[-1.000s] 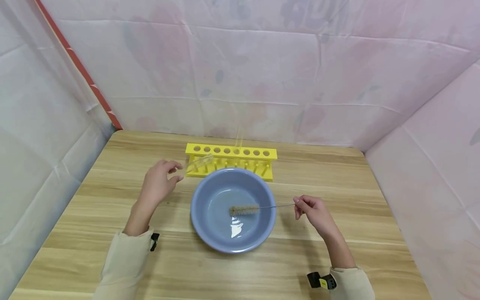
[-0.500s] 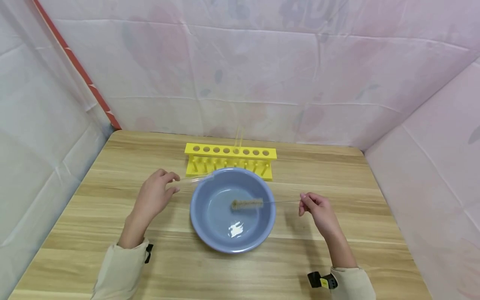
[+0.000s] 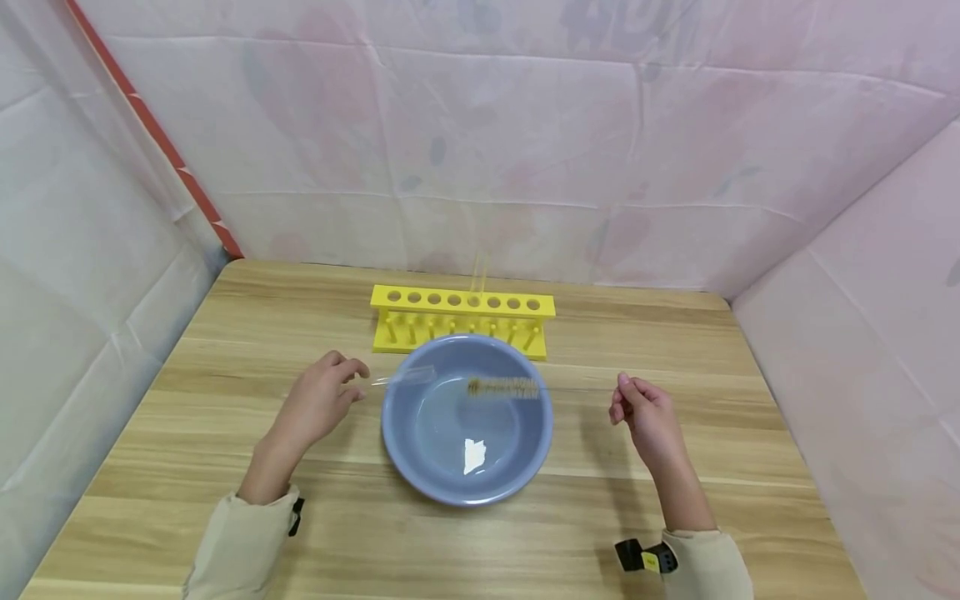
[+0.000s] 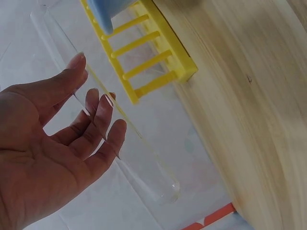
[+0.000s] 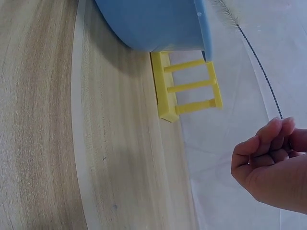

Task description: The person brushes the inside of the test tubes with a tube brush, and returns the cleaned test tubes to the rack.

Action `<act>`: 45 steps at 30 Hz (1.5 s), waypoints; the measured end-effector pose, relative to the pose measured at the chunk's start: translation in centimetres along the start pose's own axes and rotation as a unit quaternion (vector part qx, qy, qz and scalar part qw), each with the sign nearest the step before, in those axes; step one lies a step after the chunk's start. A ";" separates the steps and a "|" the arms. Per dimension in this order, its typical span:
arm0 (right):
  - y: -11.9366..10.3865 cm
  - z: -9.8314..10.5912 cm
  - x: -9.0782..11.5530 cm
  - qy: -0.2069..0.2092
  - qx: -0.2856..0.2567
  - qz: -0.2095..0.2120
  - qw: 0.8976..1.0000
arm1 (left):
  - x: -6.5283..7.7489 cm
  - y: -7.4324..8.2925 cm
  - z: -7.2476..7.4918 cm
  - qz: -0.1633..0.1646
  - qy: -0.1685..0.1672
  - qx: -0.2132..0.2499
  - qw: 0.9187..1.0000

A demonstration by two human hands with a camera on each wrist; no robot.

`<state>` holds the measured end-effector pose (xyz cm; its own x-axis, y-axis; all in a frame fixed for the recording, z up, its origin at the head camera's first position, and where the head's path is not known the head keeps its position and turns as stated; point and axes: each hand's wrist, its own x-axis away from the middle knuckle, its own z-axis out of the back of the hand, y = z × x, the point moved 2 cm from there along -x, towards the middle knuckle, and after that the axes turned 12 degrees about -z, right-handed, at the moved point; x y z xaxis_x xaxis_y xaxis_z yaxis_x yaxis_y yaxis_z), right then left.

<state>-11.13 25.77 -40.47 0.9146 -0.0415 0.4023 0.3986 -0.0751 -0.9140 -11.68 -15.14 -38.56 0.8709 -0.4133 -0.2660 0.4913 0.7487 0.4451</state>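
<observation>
My left hand point(image 3: 318, 398) pinches a clear glass test tube point(image 4: 139, 158) between thumb and fingers. The tube lies nearly level, its open end over the left rim of the blue basin point(image 3: 401, 467) and its rounded end toward the left. Out to the right, my right hand point(image 3: 648, 417) pinches the thin twisted wire handle point(image 5: 261, 72) of a test tube brush. The brush's tan bristle head point(image 3: 504, 387) hovers over the basin, pointing left toward the tube's mouth, with a gap between them. Water with a bright reflection shows in the basin.
A yellow test tube rack point(image 3: 461, 302) stands just behind the basin, partly hidden by its rim. Another clear test tube point(image 3: 477, 279) stands upright in the rack. Fabric walls point(image 3: 510, 150) enclose the wooden table point(image 3: 720, 500) at the back and sides.
My left hand has come down and nearer, bringing the test tube from in front of the rack to over the basin rim. The brush has risen off the basin and moved slightly right.
</observation>
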 end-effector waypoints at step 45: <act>-0.7 -1.6 -0.2 -0.016 -0.035 0.010 0.999 | -1.2 1.1 -1.2 -0.005 -0.066 0.035 0.997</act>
<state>-11.69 24.26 -39.83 0.9245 -0.0114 0.3810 0.3755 -0.1436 -0.9156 -12.20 -13.20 -38.80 0.8580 -0.4888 -0.1580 0.4959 0.7080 0.5029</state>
